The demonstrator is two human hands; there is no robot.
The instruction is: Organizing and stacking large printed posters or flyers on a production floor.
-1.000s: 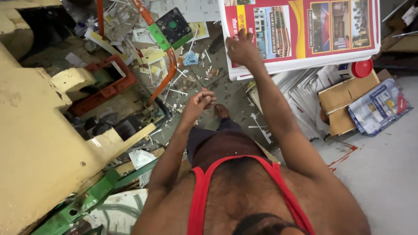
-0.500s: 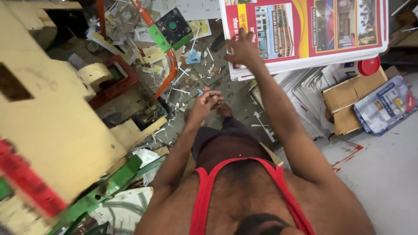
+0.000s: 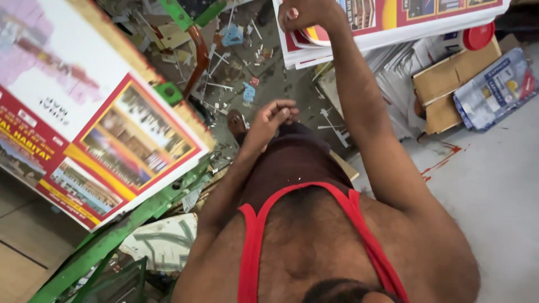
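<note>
My right hand [image 3: 306, 14] reaches up and forward and grips the near corner of a stack of large printed sheets [image 3: 426, 14], red and yellow with photo panels; the corner curls up under my fingers. My left hand [image 3: 272, 118] hangs low in front of my dark shorts, fingers curled in against the thumb, holding nothing. It hovers above my sandalled foot [image 3: 238, 120]. At the left, another big printed sheet [image 3: 112, 140] of the same kind lies on a raised flat surface.
A green metal frame [image 3: 112, 235] runs under the left sheet. Paper strips and scraps [image 3: 224, 62] litter the dark floor. Folded cardboard [image 3: 449, 84], a blue-white packet [image 3: 494, 90] and a red round lid [image 3: 478, 36] lie at the right on the grey floor.
The view has swung left and down, bringing the left printed sheet into sight. My right hand went from resting on the stack to gripping its corner. My left hand's fingers have curled in.
</note>
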